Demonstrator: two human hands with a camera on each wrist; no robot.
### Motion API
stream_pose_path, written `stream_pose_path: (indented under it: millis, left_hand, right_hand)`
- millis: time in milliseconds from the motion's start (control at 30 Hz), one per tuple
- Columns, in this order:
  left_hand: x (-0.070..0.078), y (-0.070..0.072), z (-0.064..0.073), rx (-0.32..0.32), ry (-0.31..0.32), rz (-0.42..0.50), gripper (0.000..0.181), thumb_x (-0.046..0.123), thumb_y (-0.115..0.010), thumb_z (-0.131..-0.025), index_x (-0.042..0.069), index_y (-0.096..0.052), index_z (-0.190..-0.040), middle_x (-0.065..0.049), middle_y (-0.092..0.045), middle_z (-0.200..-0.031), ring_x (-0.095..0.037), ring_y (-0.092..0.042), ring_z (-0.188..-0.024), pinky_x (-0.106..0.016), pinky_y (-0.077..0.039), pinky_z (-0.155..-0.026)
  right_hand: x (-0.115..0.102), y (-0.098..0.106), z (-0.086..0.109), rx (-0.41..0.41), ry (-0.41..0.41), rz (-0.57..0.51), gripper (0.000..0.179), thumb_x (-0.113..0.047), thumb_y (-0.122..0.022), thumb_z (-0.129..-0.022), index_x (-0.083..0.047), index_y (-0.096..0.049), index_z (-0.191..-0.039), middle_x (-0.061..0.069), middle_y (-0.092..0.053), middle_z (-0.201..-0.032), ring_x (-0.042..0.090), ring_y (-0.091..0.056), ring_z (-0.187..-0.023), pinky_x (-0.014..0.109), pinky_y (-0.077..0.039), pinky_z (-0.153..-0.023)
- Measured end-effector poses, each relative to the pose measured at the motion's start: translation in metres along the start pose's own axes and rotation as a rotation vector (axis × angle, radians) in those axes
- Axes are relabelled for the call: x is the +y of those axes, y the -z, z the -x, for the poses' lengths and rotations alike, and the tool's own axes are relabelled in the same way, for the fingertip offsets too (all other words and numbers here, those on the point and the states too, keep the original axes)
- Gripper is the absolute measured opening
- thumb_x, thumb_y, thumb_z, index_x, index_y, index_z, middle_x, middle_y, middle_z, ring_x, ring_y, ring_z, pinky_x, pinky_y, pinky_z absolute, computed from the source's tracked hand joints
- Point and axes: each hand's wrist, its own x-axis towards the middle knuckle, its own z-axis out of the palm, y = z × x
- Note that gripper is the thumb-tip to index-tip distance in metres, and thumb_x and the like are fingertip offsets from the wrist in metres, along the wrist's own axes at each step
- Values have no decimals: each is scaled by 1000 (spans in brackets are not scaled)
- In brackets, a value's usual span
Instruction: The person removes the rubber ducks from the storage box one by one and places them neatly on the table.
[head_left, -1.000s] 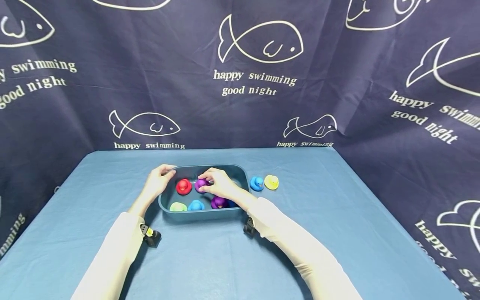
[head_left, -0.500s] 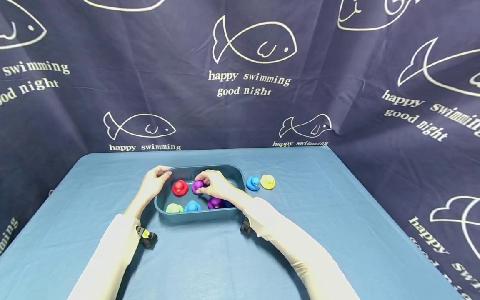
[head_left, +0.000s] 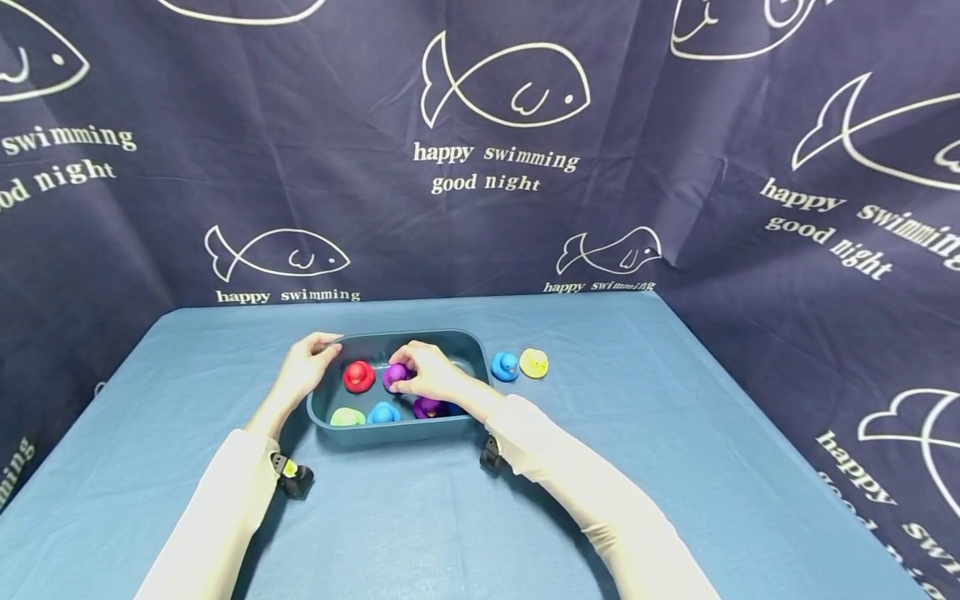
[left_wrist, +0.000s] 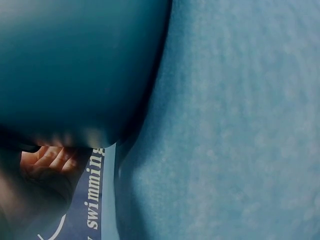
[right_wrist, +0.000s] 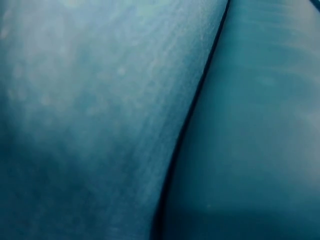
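A dark teal rectangular bin [head_left: 397, 431] stands on the table. My left hand [head_left: 303, 367] grips its back left corner, thumb and fingers at the rim. In the left wrist view, that hand [left_wrist: 47, 175] shows beyond the bin's wall [left_wrist: 75, 75]. Inside the bin, my right hand [head_left: 435, 374] pinches a purple rubber duck [head_left: 394, 378] between thumb and fingers. A red rubber duck [head_left: 358, 377] sits just left of it. Along the front wall are a pale green duck [head_left: 348, 417], a blue duck [head_left: 383, 412] and another purple duck [head_left: 428, 407]. The right wrist view shows only cloth and bin wall [right_wrist: 250, 125].
To the right of the bin, a blue duck [head_left: 505, 367] and a yellow duck [head_left: 534, 363] sit on the blue cloth [head_left: 600, 433]. A dark blue thing [head_left: 454, 409] lies partly hidden under the right wrist. A navy printed curtain [head_left: 480, 225] rises behind the table.
The head view has shifted slightly, so everything appears farther left. My right hand and the purple duck have come down a little in the bin; my left hand keeps its hold on the rim.
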Motion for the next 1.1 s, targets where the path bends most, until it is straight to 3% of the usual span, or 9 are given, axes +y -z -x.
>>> stream_pose_path:
  millis: [300, 733, 1100]
  left_hand:
    - [-1, 0, -1, 10, -1, -6, 31, 19, -51, -96, 2, -59, -121, -22, -63, -111, -29, -56, -100, -28, -40, -77]
    - [1, 0, 0, 13, -26, -3, 31, 19, -52, -96, 0, -60, -120, -23, -64, -110, -21, -56, -91, -26, -41, -73]
    - [-1, -1, 0, 7, -23, 0, 30, 19, -52, -96, 1, -60, -119, -22, -64, -110, -28, -57, -99, -29, -41, -78]
  right_hand:
    - [-2, 2, -1, -13, 12, 38, 38, -19, -76, -78, -6, -64, -112, 8, -65, -106, 19, -61, -98, 26, -47, -87]
    - [-4, 4, 0, -18, -38, -25, 38, -21, -76, -79, -9, -67, -114, 6, -66, -109, 19, -64, -101, 27, -48, -89]
    - [-4, 8, 0, -2, -51, -140, 41, -19, -76, -78, -7, -65, -116, 7, -68, -112, 20, -64, -101, 29, -49, -89]
